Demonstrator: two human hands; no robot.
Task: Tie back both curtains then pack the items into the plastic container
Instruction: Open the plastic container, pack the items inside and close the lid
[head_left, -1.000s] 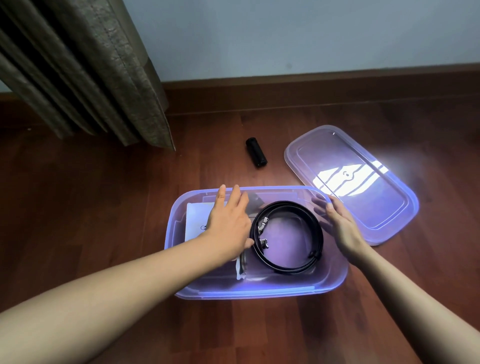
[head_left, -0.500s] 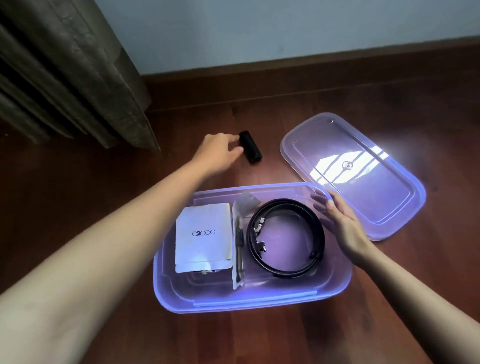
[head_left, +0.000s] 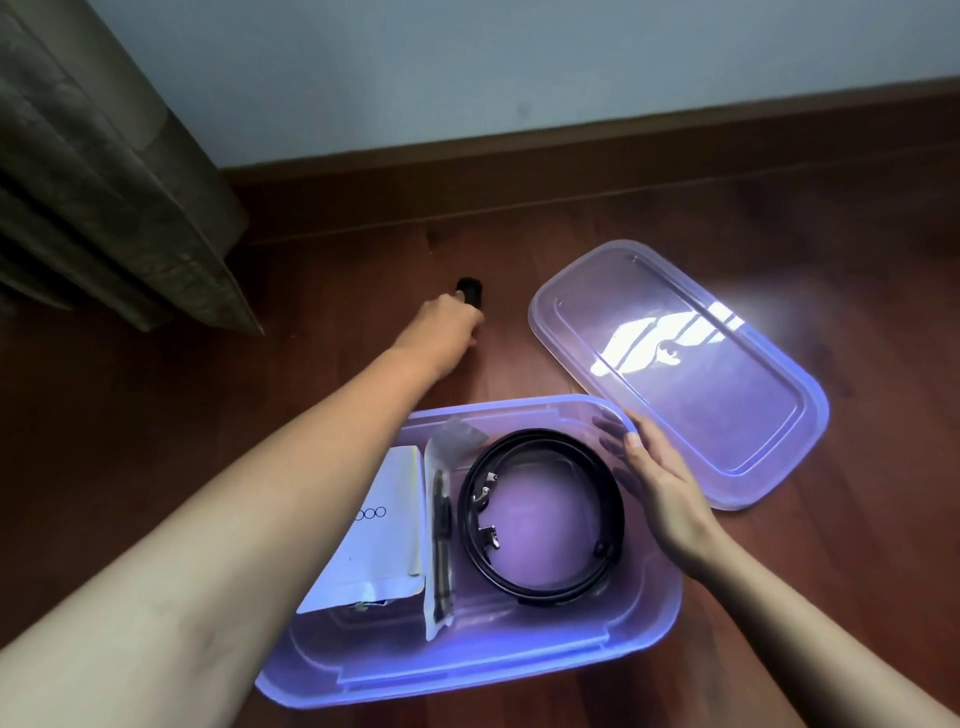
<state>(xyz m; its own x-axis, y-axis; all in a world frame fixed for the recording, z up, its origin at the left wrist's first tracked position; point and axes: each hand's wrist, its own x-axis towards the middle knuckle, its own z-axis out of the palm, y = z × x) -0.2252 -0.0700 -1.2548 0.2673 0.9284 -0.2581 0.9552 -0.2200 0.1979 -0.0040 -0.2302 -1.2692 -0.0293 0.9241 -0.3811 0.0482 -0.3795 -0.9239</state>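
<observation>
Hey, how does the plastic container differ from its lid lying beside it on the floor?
The container is a deep tub holding a coiled black belt and a white pouch; the lid is flat and holds nothing. The right hand rests on the container's rim; the lid lies slanted beyond it. The lid catches a bright white reflection, the container none. Both are clear, purple-tinted plastic with rounded corners.

Head camera: we look down, close over the plastic container (head_left: 467, 670) at 6 o'clock.
Facing: wall (head_left: 519, 78) at 12 o'clock.
</observation>
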